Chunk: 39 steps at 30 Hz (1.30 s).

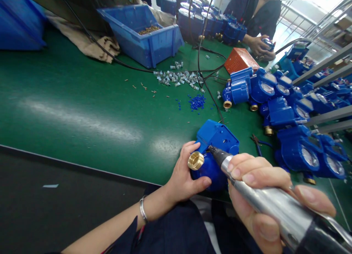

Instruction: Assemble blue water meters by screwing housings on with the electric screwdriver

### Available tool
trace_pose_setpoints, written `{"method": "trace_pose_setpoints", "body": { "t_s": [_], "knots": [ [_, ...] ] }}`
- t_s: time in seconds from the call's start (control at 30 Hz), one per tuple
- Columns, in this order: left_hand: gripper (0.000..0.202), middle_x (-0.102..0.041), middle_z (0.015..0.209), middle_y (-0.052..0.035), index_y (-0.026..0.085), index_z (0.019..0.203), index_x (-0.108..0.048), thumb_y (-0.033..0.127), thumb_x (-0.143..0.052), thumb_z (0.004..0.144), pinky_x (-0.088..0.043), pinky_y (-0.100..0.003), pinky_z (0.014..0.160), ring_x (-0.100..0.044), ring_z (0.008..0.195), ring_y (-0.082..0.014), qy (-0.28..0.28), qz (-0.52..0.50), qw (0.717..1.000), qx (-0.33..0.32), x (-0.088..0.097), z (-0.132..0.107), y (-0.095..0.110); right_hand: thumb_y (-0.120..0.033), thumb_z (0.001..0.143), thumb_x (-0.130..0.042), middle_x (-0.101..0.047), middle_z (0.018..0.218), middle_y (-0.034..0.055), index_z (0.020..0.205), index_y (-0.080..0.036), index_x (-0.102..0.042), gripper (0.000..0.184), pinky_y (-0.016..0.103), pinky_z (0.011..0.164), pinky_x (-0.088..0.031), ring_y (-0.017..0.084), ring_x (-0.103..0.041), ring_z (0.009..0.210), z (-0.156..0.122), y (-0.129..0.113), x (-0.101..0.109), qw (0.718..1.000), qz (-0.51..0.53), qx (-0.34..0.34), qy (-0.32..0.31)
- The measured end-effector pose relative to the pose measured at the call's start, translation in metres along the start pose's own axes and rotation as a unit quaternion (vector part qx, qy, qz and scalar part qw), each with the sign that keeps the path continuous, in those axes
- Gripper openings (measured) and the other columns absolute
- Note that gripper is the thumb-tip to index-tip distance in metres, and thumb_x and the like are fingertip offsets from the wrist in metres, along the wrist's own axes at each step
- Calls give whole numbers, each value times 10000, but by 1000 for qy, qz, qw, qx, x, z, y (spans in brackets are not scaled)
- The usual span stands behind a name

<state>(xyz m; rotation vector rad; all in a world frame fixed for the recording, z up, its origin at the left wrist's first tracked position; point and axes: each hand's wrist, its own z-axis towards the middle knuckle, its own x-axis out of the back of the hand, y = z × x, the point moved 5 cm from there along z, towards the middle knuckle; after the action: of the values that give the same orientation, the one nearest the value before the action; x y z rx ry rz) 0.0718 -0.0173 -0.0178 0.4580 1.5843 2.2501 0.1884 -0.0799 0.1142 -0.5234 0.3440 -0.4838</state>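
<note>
My left hand [184, 175] is wrapped round a blue water meter [217, 144] with a brass threaded end [195, 160], steadying it at the near edge of the green table [77, 107]. My right hand [264, 199] is closed on a silver powered screwdriver [275, 206]. The dark tip of the screwdriver touches the meter's blue top housing.
Rows of blue water meters [288, 107] fill the right side. A blue bin [143, 33] of small brass parts stands at the back, with loose metal clips [176, 77] and blue bits [197, 102] in front. Black cables cross the table. Another person's hands [261, 46] hold a meter at the far right.
</note>
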Motion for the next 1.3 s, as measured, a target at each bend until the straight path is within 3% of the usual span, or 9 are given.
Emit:
{"method": "trace_pose_setpoints", "body": {
  "t_s": [0.3,0.37,0.5,0.67,0.83,1.3],
  "knots": [
    [790,-384,1358,-126,267,1385,-377,706,-633,780,-350,-532,1099,-439,1299,-358,9,-9,1000,5,0,1,1,-204,848,-646,-618,856,13,1155,-176,-459,361,422,608,-557,180,-599,667,0,0,3,1000,18,-9,22],
    [793,-392,1345,-125,261,1379,-377,716,-626,779,-363,-532,1087,-451,1281,-358,8,-9,1000,10,0,1,1,-221,871,-649,-627,882,9,1177,-195,-469,356,438,643,-579,185,-625,695,-2,-2,5,1000,6,9,-19],
    [788,-389,1346,-134,249,1363,-384,725,-613,778,-351,-552,1089,-439,1288,-370,9,-5,1000,16,0,0,1,-269,892,-636,-655,940,18,1213,-234,-470,363,442,650,-619,197,-673,734,4,-3,5,986,10,46,-158],
    [764,-378,1364,-140,243,1369,-381,702,-603,799,-331,-549,1099,-423,1308,-365,19,-5,1000,19,0,0,-2,-101,838,-567,-624,978,81,1267,-126,-425,453,470,687,-622,209,-668,806,24,6,-1,971,70,17,-228],
    [738,-401,1344,-129,241,1354,-395,693,-602,809,-357,-523,1082,-449,1280,-349,26,-4,1000,11,1,0,-1,-92,831,-563,-631,977,99,1248,-91,-443,434,445,669,-609,213,-669,811,20,2,-6,976,88,67,-186],
    [744,-400,1347,-136,249,1371,-388,680,-616,809,-366,-536,1082,-456,1285,-355,25,13,999,-16,1,0,1,-70,838,-547,-629,981,115,1242,-78,-434,419,459,660,-601,209,-654,779,18,-2,-8,981,74,63,-167]
  ]
}}
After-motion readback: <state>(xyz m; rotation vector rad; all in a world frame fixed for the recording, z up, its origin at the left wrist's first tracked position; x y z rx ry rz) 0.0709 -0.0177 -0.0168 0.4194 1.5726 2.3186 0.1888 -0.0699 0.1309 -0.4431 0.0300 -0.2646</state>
